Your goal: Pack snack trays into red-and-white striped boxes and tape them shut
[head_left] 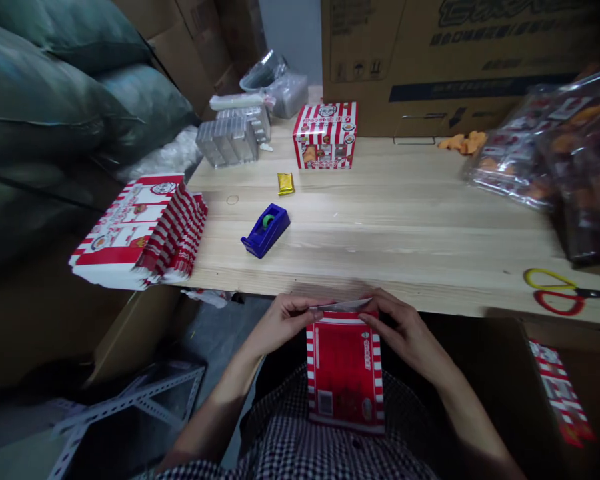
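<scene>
A flat red carton with white striped sides (345,373) hangs in front of my body, just below the table's front edge. My left hand (287,319) grips its upper left corner between thumb and fingers. At the upper right corner, my right hand (393,321) pinches it the same way. Between the hands a pale flap stands out along the top edge. Beyond them on the table are a blue tape dispenser (267,230) with a green roll and a small gold packet (285,183).
A stack of folded red-striped cartons (135,233) overhangs the table's left edge. At the back stand an assembled striped box (326,137), clear plastic trays (227,137) and a large cardboard box (455,67). Scissors (565,291) and bagged orange pieces (525,160) lie right.
</scene>
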A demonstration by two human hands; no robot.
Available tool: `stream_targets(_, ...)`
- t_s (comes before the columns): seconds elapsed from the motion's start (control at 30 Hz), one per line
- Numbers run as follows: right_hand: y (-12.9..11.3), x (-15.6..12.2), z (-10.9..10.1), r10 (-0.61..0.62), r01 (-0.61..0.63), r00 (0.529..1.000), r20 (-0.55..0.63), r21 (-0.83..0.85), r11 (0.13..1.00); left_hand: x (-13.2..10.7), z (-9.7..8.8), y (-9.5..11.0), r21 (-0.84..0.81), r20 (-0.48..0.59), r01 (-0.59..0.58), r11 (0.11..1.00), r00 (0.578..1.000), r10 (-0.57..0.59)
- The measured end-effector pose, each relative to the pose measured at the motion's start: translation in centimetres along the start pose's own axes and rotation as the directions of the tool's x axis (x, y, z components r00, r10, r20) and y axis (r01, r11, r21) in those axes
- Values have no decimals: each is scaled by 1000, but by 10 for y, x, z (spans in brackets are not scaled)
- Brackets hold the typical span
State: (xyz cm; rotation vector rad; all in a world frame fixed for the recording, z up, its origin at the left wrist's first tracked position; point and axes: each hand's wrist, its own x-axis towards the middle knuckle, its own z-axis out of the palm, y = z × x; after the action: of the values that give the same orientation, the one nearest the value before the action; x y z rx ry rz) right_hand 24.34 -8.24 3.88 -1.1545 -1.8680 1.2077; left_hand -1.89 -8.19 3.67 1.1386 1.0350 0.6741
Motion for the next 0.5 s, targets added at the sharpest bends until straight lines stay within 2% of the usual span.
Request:
stream_targets(0.1, 0, -5, 3, -5, 5, 1000, -2, 30, 1000, -2, 0, 1, 4, -8, -17, 1000, 1000, 17)
stream_targets(0.17, 3, -9, 13, 1, 17, 988, -156, 110, 994, -3, -3, 3, 15, -10, -24, 1000, 1000, 24)
stream_targets(0.23, 9, -13, 26, 82, 26, 921, -381, 269, 963, -5, -7, 5, 11, 29, -27, 1000, 999, 27)
stream_targets(0.3, 13, -12, 36, 215, 29, 850, -481, 450, 893, -6, -11, 5, -3, 76, -20, 1000, 997, 20)
stream_targets(0.33, 15, -11, 38, 266, 17, 845, -464, 521, 853, -5, -13, 5, -8, 86, -12, 1000, 996, 13)
stream_targets(0.4, 18, -7, 37, 312, -49, 882, -352, 591, 805, -3, -16, 2, -11, 65, 3, 1000, 998, -2)
stream_targets(0.5, 23, -1, 27, 325, -163, 926, -192, 573, 803, 2, -18, -4, -15, 8, 11, 1000, 1000, -11)
